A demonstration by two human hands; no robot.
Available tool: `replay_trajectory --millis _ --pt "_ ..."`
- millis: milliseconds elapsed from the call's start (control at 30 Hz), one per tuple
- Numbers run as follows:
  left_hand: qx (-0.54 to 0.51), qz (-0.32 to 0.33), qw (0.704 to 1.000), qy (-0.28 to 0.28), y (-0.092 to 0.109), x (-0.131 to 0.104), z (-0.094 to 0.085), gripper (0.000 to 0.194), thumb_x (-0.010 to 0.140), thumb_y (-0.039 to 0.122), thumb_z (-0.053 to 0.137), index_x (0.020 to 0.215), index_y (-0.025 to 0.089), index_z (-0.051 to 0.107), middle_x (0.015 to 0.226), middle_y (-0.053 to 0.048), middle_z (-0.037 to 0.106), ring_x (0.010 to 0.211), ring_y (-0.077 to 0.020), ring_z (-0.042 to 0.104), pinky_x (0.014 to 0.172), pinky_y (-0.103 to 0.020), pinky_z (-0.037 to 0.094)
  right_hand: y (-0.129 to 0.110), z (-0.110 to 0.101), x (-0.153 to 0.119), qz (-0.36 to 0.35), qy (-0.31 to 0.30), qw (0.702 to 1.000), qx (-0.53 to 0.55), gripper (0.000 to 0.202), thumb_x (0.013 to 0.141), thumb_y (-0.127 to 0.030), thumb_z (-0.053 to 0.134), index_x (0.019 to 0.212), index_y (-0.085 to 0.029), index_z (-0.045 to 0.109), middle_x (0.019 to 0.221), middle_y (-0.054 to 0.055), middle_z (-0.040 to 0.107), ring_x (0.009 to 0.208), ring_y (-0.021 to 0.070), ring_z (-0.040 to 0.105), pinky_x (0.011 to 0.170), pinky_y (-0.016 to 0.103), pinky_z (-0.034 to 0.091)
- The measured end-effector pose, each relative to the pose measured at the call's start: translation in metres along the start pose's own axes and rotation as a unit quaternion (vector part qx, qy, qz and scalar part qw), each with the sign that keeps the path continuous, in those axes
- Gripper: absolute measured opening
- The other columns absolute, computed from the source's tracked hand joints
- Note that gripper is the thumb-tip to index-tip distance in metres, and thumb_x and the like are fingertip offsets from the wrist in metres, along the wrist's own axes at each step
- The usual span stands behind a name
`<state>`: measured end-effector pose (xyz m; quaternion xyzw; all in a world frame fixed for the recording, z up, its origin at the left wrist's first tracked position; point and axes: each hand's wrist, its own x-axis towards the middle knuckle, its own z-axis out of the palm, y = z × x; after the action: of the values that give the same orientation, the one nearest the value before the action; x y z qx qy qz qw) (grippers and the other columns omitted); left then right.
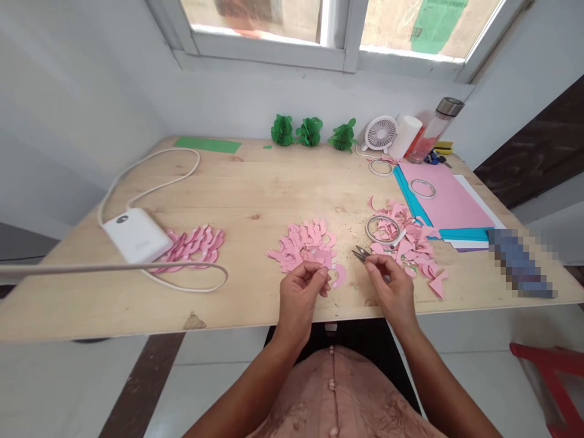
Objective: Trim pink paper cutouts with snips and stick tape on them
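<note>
My left hand pinches a curved pink paper cutout with small white patches on it, near the table's front edge. A pair of small scissors is in my right hand, its blades pointing up and to the left. The palm covers most of the handles. Just behind my left hand lies a pile of curved pink paper pieces. Pink paper scraps are heaped beyond and beside my right hand, and a roll of tape rests on them.
A white power bank with a looping cable sits at left, against more pink pieces. Green paper balls, a small fan and a bottle line the back. Coloured sheets with another tape roll lie at right.
</note>
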<state>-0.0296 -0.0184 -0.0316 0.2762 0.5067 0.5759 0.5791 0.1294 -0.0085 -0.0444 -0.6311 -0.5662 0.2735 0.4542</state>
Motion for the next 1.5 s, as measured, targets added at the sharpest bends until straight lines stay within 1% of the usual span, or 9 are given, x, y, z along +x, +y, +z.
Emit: replay_trajectory --millis 67,133,167,233,367,667,933,1233,1500 --pt "0.028 0.008 0.999 -0.019 -0.006 -0.003 0.0 0.012 0.067 0.025 0.068 0.066 0.015 0.062 0.053 0.002 0.057 0.048 -0.0094 0.05 0.049 -0.021 0.04 0.008 -0.009 0.016 -0.046 -0.034 0.99 -0.131 0.013 0.081 -0.027 0.054 0.086 -0.019 0.063 0.082 0.003 0.065 0.066 0.0166 0.054 0.067 0.03 0.042" --pt "0.048 0.016 0.998 -0.036 -0.014 -0.006 -0.001 0.012 0.067 0.026 0.068 0.066 0.015 0.062 0.053 0.002 0.057 0.048 -0.0098 0.05 0.048 -0.021 0.04 0.012 -0.013 0.027 -0.084 -0.075 0.964 -0.241 0.015 0.082 -0.022 0.05 0.09 -0.019 0.062 0.088 0.006 0.065 0.072 0.0183 0.056 0.068 0.031 0.041" --pt "0.054 0.019 0.998 -0.041 -0.017 -0.007 -0.001 0.013 0.067 0.027 0.067 0.066 0.015 0.062 0.053 0.002 0.057 0.048 -0.0097 0.05 0.048 -0.021 0.04 0.013 -0.013 0.031 -0.098 -0.09 0.951 -0.28 0.017 0.082 -0.02 0.048 0.092 -0.019 0.062 0.091 0.007 0.065 0.077 0.0197 0.057 0.069 0.031 0.041" --pt "0.06 0.024 0.997 -0.044 -0.023 -0.008 -0.002 0.013 0.068 0.028 0.067 0.065 0.015 0.062 0.053 0.002 0.057 0.048 -0.0096 0.049 0.048 -0.02 0.04 0.011 -0.012 0.036 -0.11 -0.11 0.938 -0.31 0.02 0.081 -0.016 0.047 0.094 -0.02 0.062 0.094 0.008 0.064 0.082 0.0209 0.058 0.069 0.031 0.04" --pt "0.066 0.027 0.996 -0.052 -0.027 -0.009 -0.005 0.013 0.068 0.027 0.066 0.066 0.015 0.062 0.054 0.003 0.057 0.05 -0.0098 0.05 0.048 -0.02 0.041 0.009 -0.009 0.043 -0.113 -0.139 0.928 -0.326 0.022 0.08 -0.011 0.047 0.093 -0.02 0.061 0.093 0.007 0.064 0.083 0.0204 0.057 0.068 0.029 0.038" --pt "0.066 0.029 0.996 -0.06 -0.028 -0.008 -0.007 0.013 0.067 0.027 0.067 0.065 0.016 0.062 0.054 0.002 0.058 0.048 -0.0101 0.051 0.047 -0.021 0.042 0.013 -0.011 0.059 -0.1 -0.2 0.909 -0.353 0.022 0.079 -0.009 0.047 0.092 -0.02 0.061 0.085 0.004 0.064 0.077 0.0177 0.056 0.061 0.025 0.033" --pt "0.065 0.033 0.995 -0.068 -0.03 -0.006 -0.008 0.012 0.067 0.026 0.066 0.064 0.016 0.062 0.054 0.003 0.059 0.047 -0.0098 0.051 0.049 -0.021 0.042 0.007 -0.011 0.058 -0.098 -0.21 0.9 -0.368 0.02 0.081 -0.011 0.045 0.09 -0.019 0.06 0.085 0.005 0.063 0.076 0.0171 0.055 0.061 0.025 0.032" --pt "0.047 0.026 0.995 -0.079 -0.029 -0.008 -0.008 0.01 0.068 0.024 0.065 0.066 0.016 0.06 0.054 0.003 0.058 0.048 -0.0093 0.051 0.049 -0.02 0.041 0.002 -0.01 0.056 -0.1 -0.205 0.893 -0.389 0.017 0.08 -0.01 0.044 0.081 -0.019 0.058 0.084 0.005 0.062 0.074 0.0173 0.054 0.06 0.025 0.03" --pt "0.046 0.027 0.995 -0.082 -0.028 -0.007 -0.008 0.011 0.069 0.024 0.065 0.066 0.015 0.061 0.055 0.002 0.059 0.048 -0.0091 0.051 0.048 -0.02 0.042 0.0 -0.012 0.058 -0.088 -0.218 0.894 -0.381 0.016 0.083 -0.013 0.043 0.089 -0.019 0.056 0.08 0.003 0.065 0.067 0.0144 0.055 0.056 0.023 0.03"
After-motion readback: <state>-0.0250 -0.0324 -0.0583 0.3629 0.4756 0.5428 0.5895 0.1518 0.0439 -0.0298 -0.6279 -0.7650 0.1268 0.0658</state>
